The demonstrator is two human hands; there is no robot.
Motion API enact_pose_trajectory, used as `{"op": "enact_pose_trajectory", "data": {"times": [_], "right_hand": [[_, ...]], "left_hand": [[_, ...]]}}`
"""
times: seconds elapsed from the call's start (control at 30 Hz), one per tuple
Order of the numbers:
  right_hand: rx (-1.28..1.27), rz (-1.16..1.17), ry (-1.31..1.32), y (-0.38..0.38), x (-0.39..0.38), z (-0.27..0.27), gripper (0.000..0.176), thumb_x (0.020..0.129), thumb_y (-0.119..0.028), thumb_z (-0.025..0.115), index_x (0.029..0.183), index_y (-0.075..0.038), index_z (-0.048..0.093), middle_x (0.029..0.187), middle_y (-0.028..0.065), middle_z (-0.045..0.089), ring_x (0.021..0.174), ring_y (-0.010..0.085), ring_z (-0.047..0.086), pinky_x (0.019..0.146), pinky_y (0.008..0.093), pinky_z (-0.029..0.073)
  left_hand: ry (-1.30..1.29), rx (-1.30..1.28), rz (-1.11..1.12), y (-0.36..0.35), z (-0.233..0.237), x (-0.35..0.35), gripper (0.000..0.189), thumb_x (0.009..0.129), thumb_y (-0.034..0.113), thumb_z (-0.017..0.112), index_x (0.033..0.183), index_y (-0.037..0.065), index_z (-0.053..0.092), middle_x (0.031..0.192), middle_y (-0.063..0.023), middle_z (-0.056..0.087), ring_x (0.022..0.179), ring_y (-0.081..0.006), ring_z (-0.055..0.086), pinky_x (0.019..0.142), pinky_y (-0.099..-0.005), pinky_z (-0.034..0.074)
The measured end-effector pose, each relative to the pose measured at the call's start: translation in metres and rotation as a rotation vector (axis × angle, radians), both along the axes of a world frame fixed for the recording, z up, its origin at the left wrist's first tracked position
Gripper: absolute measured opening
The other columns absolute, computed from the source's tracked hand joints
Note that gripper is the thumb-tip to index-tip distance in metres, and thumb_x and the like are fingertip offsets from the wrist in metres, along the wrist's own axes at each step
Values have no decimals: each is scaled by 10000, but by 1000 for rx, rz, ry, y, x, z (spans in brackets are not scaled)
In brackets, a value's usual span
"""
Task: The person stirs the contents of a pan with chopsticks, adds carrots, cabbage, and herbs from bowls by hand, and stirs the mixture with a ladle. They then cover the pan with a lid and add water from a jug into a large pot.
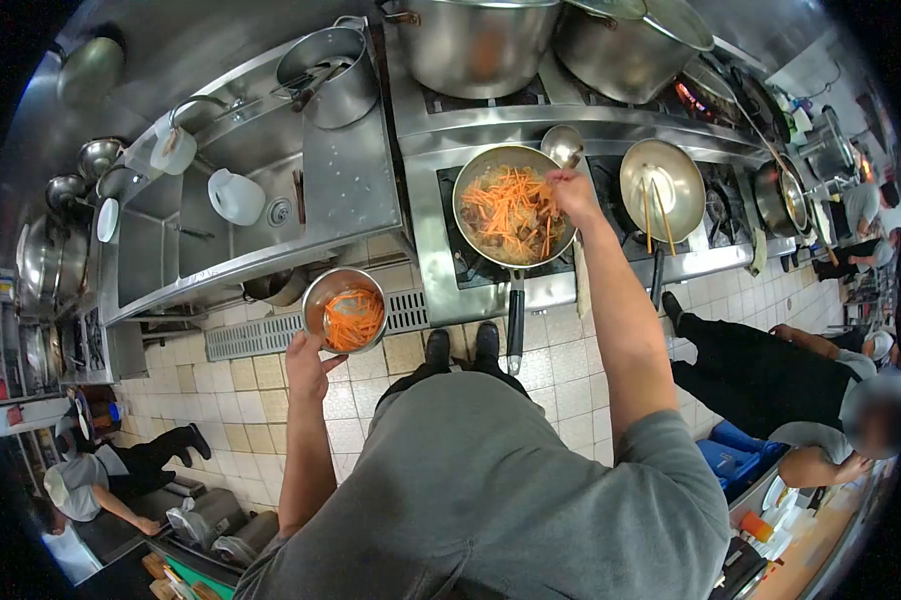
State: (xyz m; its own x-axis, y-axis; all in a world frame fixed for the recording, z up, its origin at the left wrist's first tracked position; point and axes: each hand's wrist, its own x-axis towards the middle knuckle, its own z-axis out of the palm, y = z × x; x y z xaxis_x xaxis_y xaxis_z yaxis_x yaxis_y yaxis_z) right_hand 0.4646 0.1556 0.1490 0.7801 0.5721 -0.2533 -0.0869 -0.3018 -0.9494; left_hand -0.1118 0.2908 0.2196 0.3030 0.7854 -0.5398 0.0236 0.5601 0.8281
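Observation:
My left hand [310, 366] grips the rim and side of a round metal bowl [311, 302], which is tilted a little and held above the floor. Shredded carrots [354, 318] lie inside it. My right hand [572, 198] is over the right edge of a frying pan [459, 214], fingers drawn together; what they hold, if anything, is hidden. The pan sits on the stove with its black handle [516, 315] toward me. Carrot shreds [513, 205] lie over darker brown pieces in it. Just beyond my right hand is a metal ladle [562, 147].
A second pan [663, 180] with chopsticks stands right on the stove, large pots [475, 50] behind. On the left is a sink [240, 240] with a white jug [236, 197] and a pot [338, 95]. Co-workers are at right [770, 385] and lower left [95, 480].

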Motion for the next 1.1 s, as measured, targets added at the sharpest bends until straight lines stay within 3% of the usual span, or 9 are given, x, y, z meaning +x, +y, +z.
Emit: {"op": "enact_pose_trajectory", "data": {"times": [0.17,0.23,0.27,0.33,0.5,0.57,0.87,0.97,1.1], "right_hand": [[-303,190,-215,-5,-26,24,252,882,-97,588,1069,-86,757,899,160,740,794,227,711,710,374,565],[-464,166,-755,4,-39,25,312,886,-123,628,1174,-162,739,1030,96,756,871,318,718,786,410,577],[-463,164,-757,8,-50,25,312,886,-123,628,1174,-162,739,1030,96,756,871,318,718,786,410,577],[-472,429,-1127,11,-86,33,351,905,-141,597,1208,-258,730,1260,123,684,1080,349,667,934,452,538],[-565,570,-1128,11,-96,24,373,897,-150,558,1222,-228,725,1267,103,668,1280,329,542,1087,505,406],[-926,746,-1025,7,-78,22,313,890,-176,572,1153,-164,741,1214,109,685,1305,314,506,1069,525,417],[-723,561,-1039,-22,-91,30,240,857,-194,595,1014,-143,768,1176,107,700,1268,303,524,1029,581,424],[-746,779,-1194,-12,-130,27,216,851,-149,609,1001,-118,761,1127,119,721,1160,303,604,949,538,480],[-107,376,-897,-1,-190,62,186,895,-115,630,1047,-59,723,1015,159,735,903,341,705,838,440,556]], "left_hand": [[21,13,-6,-2,5,2,98,942,88,596,1016,24,603,1015,-123,660,903,-262,700,708,-494,650],[14,19,-12,-1,6,7,75,942,89,598,981,26,599,1013,-124,659,894,-264,701,710,-493,651],[5,24,-17,0,7,10,62,941,90,599,947,28,594,1010,-124,657,886,-266,703,713,-492,651],[4,31,-35,-2,12,18,73,935,109,611,927,44,577,965,-105,643,881,-249,694,719,-478,647],[-11,52,-70,-3,6,14,86,933,121,616,897,66,559,941,-91,638,873,-229,685,712,-464,641],[25,48,-24,-5,10,11,47,936,91,614,923,53,591,978,-107,655,879,-268,710,703,-496,657],[95,36,-33,-9,19,6,65,933,106,597,940,50,629,958,-82,662,897,-218,691,738,-455,641],[66,53,-78,-9,24,22,157,935,109,601,1053,25,661,986,-91,682,925,-221,698,760,-414,638],[48,133,-131,-14,26,51,134,925,70,608,1011,-12,669,1242,-148,631,1048,-248,676,752,-367,628]]}}
